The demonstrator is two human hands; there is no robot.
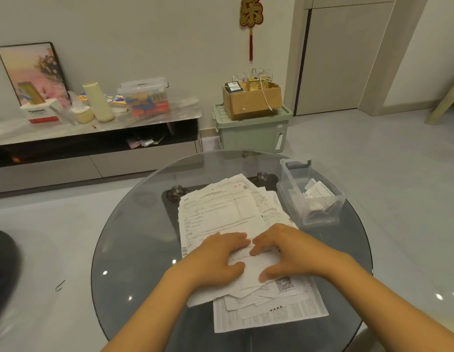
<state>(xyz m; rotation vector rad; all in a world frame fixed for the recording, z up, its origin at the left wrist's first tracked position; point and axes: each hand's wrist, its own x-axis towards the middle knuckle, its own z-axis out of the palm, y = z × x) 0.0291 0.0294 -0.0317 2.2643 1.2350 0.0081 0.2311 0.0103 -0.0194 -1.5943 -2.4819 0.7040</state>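
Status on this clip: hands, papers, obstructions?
Left hand, right hand press top slip. Paper pile on glass table. Clear bin at right, not blocking.

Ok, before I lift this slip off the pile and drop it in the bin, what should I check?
1. Left hand and right hand both on the creased slip: ok.
2. Slip separate from the paper pile underneath: cannot tell, the sheets overlap.
3. Pile lying fully on the glass table: ok.
4. Clear bin open on top, with room left: ok, a few slips lie inside.
5. Way from hands to bin unblocked: ok.
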